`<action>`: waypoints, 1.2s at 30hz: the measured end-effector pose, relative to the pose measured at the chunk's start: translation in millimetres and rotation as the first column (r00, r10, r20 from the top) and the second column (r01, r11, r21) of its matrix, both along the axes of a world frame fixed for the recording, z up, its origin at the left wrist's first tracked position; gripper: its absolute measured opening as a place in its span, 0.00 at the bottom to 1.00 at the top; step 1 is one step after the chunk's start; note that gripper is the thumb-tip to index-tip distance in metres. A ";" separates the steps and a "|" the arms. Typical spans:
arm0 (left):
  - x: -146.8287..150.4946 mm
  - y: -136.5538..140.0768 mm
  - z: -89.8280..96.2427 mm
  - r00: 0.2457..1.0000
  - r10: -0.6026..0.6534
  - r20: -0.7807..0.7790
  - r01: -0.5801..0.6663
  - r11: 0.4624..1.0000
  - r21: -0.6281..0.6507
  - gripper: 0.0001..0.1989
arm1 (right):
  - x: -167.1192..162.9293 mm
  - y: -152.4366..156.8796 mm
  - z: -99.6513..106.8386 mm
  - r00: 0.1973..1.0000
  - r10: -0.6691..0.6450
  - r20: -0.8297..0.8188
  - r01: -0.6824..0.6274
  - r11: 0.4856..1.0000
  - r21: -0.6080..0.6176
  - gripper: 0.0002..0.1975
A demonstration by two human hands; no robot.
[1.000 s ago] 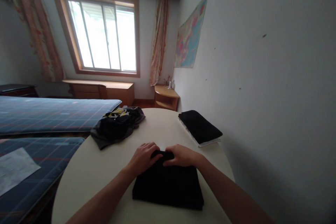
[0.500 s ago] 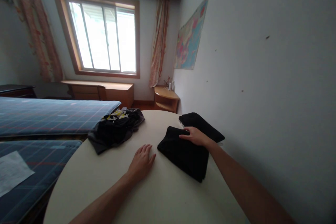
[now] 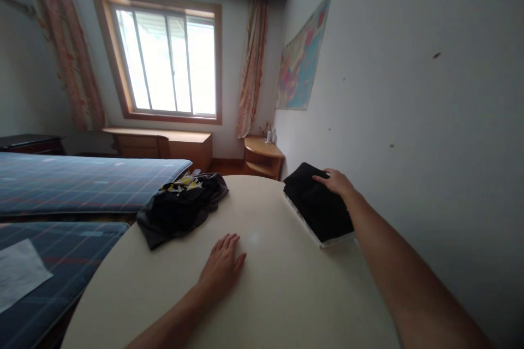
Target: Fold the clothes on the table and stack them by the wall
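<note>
Flat on the round white table [image 3: 262, 294], my left hand [image 3: 223, 262] rests with its fingers stretched out and thumb apart, holding nothing. At the table's right side, my right hand [image 3: 335, 181] has its thumb and fingers on the far right edge of a folded black cloth [image 3: 317, 202]. A thin white edge [image 3: 305, 223] shows beneath this cloth; what else lies under it is hidden. Left of my hands is a crumpled dark garment [image 3: 184, 210] with grey parts and a yellow-and-white pattern.
Close along the right stands a white wall [image 3: 409, 202] with a map [image 3: 305, 57] on it. Mattresses with a blue plaid cover [image 3: 90, 182] are at the left, one bearing a paper sheet [image 3: 22, 272]. A corner shelf [image 3: 264, 148] stands beyond the table.
My right hand has carried the folded black cloth right and away from me, onto the other black item, which it now covers. My left hand has stayed on the table.
</note>
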State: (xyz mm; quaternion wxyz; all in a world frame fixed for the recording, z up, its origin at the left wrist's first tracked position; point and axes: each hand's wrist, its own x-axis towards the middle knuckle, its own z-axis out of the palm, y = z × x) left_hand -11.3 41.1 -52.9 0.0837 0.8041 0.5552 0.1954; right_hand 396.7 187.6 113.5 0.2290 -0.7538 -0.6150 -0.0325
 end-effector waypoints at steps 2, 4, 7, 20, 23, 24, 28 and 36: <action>0.1 0.0 0.2 1.000 0.000 -0.006 0.000 1.000 0.002 0.26 | 9.4 -0.5 -15.8 0.996 -0.077 0.033 0.080 0.990 -0.115 0.32; 0.3 -0.2 0.9 1.000 0.002 -0.015 -0.002 1.000 -0.001 0.26 | 9.4 -3.0 -32.1 0.992 -0.117 0.056 0.126 0.969 -0.214 0.35; 0.8 -0.4 2.3 1.000 0.005 -0.023 -0.005 1.000 -0.010 0.27 | -3.9 -7.4 -50.6 0.987 -0.125 0.098 0.146 0.960 -0.237 0.39; 0.6 -1.9 5.5 0.999 0.011 0.036 -0.012 1.000 0.016 0.24 | -59.8 -37.6 -73.4 0.968 0.036 0.250 0.003 0.988 -0.154 0.32; 1.9 0.2 6.8 0.997 0.018 0.071 -0.020 0.999 0.030 0.23 | -98.5 -52.0 -77.1 0.958 0.146 0.245 -0.148 0.989 -0.011 0.23; 1.6 2.3 7.4 0.996 0.020 0.085 -0.023 0.999 0.035 0.22 | -113.5 -59.3 -82.3 0.951 0.197 0.239 -0.206 0.978 0.015 0.22; -13.9 19.1 11.5 0.990 0.067 0.121 -0.082 0.988 0.131 0.21 | -164.4 -94.8 -118.3 0.924 0.333 0.186 -0.333 0.942 -0.033 0.23; -104.6 58.3 13.0 0.883 0.450 0.129 -0.465 0.807 0.364 0.21 | -170.9 -131.4 -152.7 0.932 0.362 -0.007 -0.355 0.911 -0.213 0.28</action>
